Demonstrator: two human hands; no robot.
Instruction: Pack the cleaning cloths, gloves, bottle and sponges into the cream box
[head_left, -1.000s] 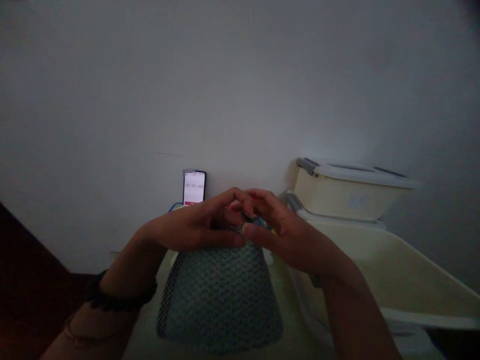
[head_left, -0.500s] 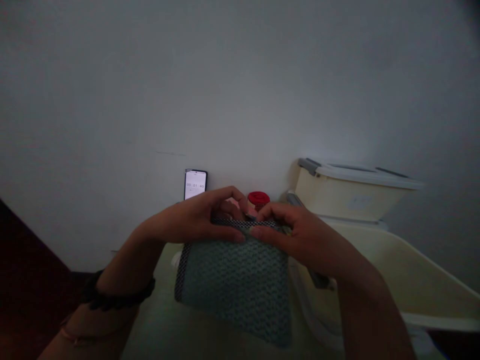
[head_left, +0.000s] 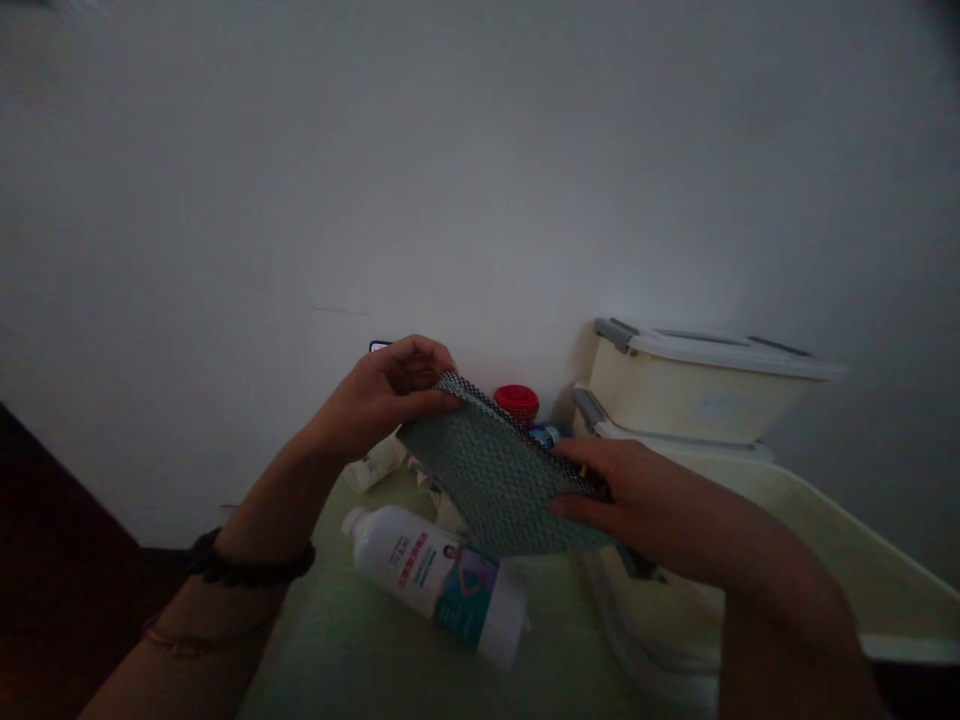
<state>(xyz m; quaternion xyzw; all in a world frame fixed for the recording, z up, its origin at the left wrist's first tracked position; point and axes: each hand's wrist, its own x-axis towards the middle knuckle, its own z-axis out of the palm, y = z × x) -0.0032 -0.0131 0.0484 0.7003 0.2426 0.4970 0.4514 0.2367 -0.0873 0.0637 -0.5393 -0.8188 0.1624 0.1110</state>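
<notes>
A grey-green textured cloth [head_left: 502, 480] with a black-and-white checked edge is stretched between my two hands above the table. My left hand [head_left: 409, 380] pinches its upper left corner, thumb in front. Lower down, my right hand [head_left: 600, 480] grips the right end of the same edge. Below the cloth a white bottle [head_left: 442, 580] with a teal and pink label lies on its side. Behind the cloth a red rolled item [head_left: 517, 404] and a small blue item [head_left: 546, 435] show in part.
The pale green tabletop [head_left: 330, 640] spreads beneath. Another white bottle [head_left: 375, 463] lies near my left wrist. A phone [head_left: 380, 345] stands mostly hidden behind my left hand. On the right are a lidded cream box [head_left: 675, 395] and an open cream bin [head_left: 817, 540], with a wall behind.
My hands have moved apart, the left up and leftward, the right down and rightward. The cloth has lifted and tilted, uncovering the white bottle. My left hand now covers most of the phone.
</notes>
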